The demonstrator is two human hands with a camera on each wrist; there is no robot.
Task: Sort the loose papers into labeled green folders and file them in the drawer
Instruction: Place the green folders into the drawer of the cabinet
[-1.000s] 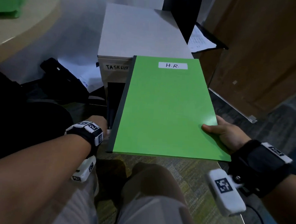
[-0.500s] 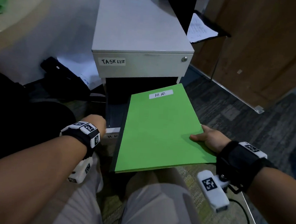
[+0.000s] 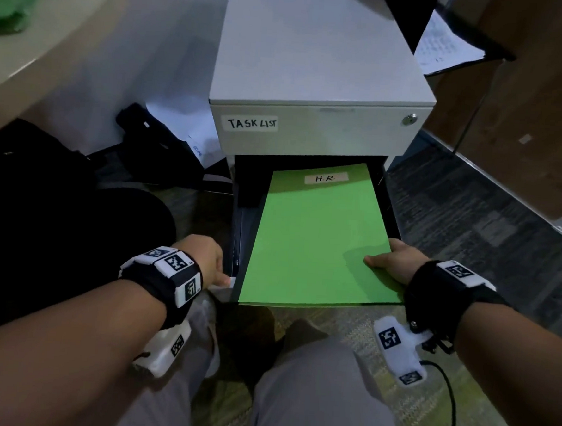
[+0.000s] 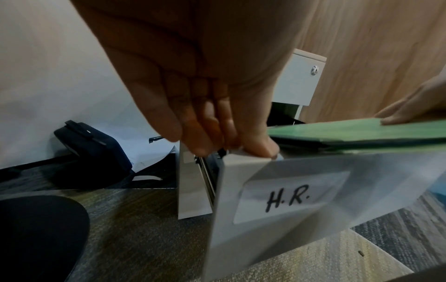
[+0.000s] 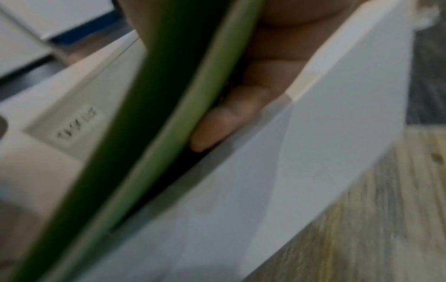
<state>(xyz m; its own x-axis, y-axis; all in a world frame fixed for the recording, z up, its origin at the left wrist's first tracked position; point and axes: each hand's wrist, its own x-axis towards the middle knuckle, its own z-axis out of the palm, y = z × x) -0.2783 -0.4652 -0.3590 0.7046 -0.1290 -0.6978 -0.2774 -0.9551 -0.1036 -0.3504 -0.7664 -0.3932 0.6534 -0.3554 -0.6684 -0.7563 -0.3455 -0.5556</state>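
Observation:
A green folder (image 3: 317, 241) labeled "H.R." lies half inside the open second drawer of a grey cabinet (image 3: 315, 66). My right hand (image 3: 393, 262) pinches the folder's near right edge, thumb on top, fingers (image 5: 229, 118) underneath. The folder (image 5: 149, 133) shows edge-on and blurred in the right wrist view. My left hand (image 3: 209, 264) grips the top left corner of the pulled-out drawer front (image 4: 301, 206), which carries an "H.R." label. The fingers (image 4: 217, 129) curl over its rim, with the folder (image 4: 357, 131) just beyond. The top drawer, labeled "TASK LIST" (image 3: 252, 123), is closed.
A black bag (image 3: 152, 145) and white papers (image 3: 183, 124) lie on the floor left of the cabinet. A clipboard with paper (image 3: 447, 48) sits behind it on the right. A wooden wall (image 3: 526, 112) stands at right. My knees (image 3: 321, 390) are close to the drawer front.
My right hand has lowered the green folder and slid it forward into the open drawer. My left hand has stayed on the drawer front's corner.

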